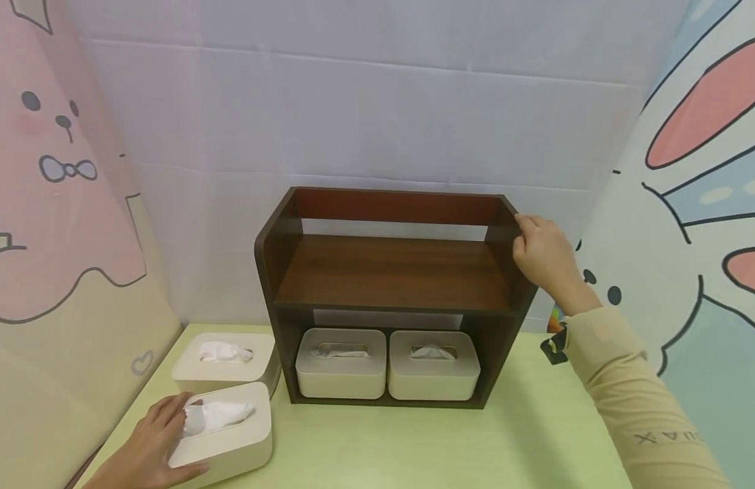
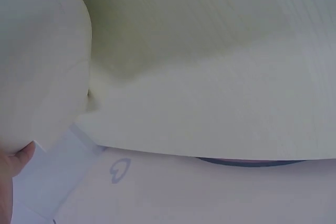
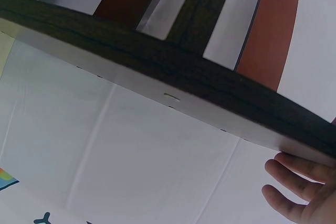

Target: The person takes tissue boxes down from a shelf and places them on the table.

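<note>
My left hand (image 1: 154, 441) grips a cream tissue box (image 1: 231, 458) at the front left, fingers over its top near the white tissue and thumb along its front side. In the left wrist view, the thumb (image 2: 23, 156) lies against the box's pale side (image 2: 47, 66). At the right, my right hand (image 1: 545, 255) holds the upper right side panel of a dark brown two-tier shelf (image 1: 402, 272). Fingers (image 3: 296, 182) show beside the panel's outer face in the right wrist view. Two tissue boxes (image 1: 341, 370) sit side by side in the lower tier.
Another cream tissue box (image 1: 231, 363) stands left of the shelf, behind the gripped one. All stand on a pale green table (image 1: 377, 448). A white cloth wall (image 1: 377, 122) rises behind, with cartoon-printed walls on both sides. A small black object (image 1: 555, 346) shows by the right sleeve.
</note>
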`<state>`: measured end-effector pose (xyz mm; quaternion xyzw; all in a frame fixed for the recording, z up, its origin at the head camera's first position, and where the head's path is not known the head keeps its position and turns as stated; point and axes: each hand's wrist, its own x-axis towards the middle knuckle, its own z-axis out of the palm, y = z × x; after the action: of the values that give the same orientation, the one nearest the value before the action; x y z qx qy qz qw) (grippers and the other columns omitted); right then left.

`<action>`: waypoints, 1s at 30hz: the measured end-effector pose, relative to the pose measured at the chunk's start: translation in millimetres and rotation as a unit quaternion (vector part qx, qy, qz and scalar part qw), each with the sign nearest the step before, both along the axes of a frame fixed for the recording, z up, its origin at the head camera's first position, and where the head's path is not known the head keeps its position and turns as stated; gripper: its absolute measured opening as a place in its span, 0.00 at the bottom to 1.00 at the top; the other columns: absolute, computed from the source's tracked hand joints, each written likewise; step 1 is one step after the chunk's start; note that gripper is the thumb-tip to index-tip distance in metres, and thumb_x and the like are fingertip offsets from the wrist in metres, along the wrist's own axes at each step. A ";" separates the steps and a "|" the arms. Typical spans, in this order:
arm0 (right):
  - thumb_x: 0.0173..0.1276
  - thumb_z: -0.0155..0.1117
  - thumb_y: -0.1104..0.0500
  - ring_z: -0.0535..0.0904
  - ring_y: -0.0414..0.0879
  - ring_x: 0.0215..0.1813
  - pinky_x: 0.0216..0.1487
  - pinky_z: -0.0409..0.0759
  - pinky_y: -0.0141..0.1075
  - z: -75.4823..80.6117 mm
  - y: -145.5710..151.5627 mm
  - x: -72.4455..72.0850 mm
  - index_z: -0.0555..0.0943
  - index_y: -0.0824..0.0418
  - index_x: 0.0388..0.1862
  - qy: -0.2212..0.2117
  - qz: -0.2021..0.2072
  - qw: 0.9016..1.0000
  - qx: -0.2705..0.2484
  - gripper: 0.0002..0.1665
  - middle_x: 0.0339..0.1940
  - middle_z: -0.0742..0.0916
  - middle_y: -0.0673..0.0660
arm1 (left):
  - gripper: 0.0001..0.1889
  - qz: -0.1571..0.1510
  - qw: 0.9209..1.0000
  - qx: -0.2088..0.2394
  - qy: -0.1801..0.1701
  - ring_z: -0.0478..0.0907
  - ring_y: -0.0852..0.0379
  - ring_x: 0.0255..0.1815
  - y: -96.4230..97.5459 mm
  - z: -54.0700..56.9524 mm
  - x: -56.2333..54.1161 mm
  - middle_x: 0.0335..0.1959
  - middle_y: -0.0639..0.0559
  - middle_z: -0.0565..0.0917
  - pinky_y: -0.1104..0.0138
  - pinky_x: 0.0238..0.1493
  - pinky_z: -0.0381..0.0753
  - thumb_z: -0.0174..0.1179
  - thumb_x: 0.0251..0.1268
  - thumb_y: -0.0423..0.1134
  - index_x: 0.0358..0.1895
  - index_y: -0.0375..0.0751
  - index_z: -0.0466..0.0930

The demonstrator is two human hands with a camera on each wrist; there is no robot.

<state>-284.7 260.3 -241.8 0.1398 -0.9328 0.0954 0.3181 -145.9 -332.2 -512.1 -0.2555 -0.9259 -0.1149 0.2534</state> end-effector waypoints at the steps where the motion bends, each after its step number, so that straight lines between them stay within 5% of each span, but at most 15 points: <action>1: 0.59 0.44 0.67 0.72 0.68 0.52 0.53 0.70 0.57 0.1 0.1 0.2 0.71 0.76 0.54 0.001 0.000 1.000 0.000 0.24 0.51 0.77 0.74 | 0.52 -0.008 1.000 -0.002 0.004 0.61 0.38 0.52 -1.4 -0.3 -0.9 0.53 0.30 0.70 0.47 0.49 0.61 0.68 0.25 0.68 0.52 0.28 0.70; 4: 0.59 0.44 0.67 0.72 0.68 0.51 0.53 0.70 0.57 0.3 0.2 0.7 0.71 0.76 0.54 0.003 -0.001 1.000 0.000 0.24 0.51 0.78 0.73 | 0.54 -0.031 0.999 -0.019 0.023 0.60 0.39 0.52 -6.0 -1.2 -3.5 0.52 0.29 0.70 0.61 0.68 0.48 0.66 0.29 0.70 0.52 0.24 0.69; 7: 0.59 0.44 0.67 0.72 0.68 0.51 0.53 0.70 0.57 0.5 0.2 0.8 0.72 0.76 0.54 0.003 -0.001 1.000 -0.002 0.24 0.51 0.78 0.73 | 0.55 -0.053 0.997 -0.037 0.040 0.58 0.42 0.55 -12.0 -2.5 -6.1 0.51 0.27 0.70 0.81 0.65 0.30 0.65 0.31 0.71 0.52 0.20 0.67; 11: 0.59 0.44 0.67 0.73 0.68 0.51 0.53 0.70 0.57 0.8 0.1 0.8 0.72 0.76 0.54 0.000 -0.002 1.000 0.001 0.24 0.51 0.78 0.73 | 0.54 -0.072 0.995 -0.044 0.047 0.55 0.48 0.60 -18.9 -4.4 -8.3 0.61 0.36 0.65 0.81 0.66 0.31 0.65 0.31 0.70 0.51 0.21 0.67; 16: 0.60 0.43 0.66 0.72 0.69 0.51 0.53 0.70 0.57 1.8 -0.1 2.2 0.71 0.76 0.55 -0.006 -0.002 1.000 -0.001 0.25 0.51 0.77 0.73 | 0.53 -0.102 0.993 -0.032 0.046 0.41 0.65 0.70 -24.5 -4.2 -11.8 0.71 0.61 0.43 0.83 0.66 0.33 0.68 0.27 0.68 0.50 0.22 0.67; 24: 0.61 0.42 0.66 0.72 0.69 0.52 0.53 0.70 0.57 1.6 0.0 3.1 0.71 0.77 0.55 -0.010 -0.005 1.000 -0.002 0.25 0.52 0.77 0.74 | 0.54 -0.138 0.989 -0.028 0.038 0.35 0.68 0.73 -31.7 -3.6 -18.3 0.71 0.65 0.44 0.80 0.68 0.33 0.74 0.14 0.61 0.48 0.23 0.68; 30: 0.60 0.43 0.66 0.72 0.68 0.52 0.53 0.70 0.57 1.7 -0.3 3.0 0.71 0.77 0.55 -0.008 -0.005 1.000 -0.004 0.24 0.51 0.77 0.74 | 0.57 -0.155 0.987 -0.025 0.024 0.36 0.68 0.73 -37.1 -1.0 -22.8 0.71 0.65 0.48 0.80 0.69 0.34 0.71 0.12 0.66 0.49 0.23 0.68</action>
<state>-281.7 260.0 -240.1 0.1336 -0.9356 0.0984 0.3117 -168.7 -369.3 -513.0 -0.4045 -0.8714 -0.1237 0.2486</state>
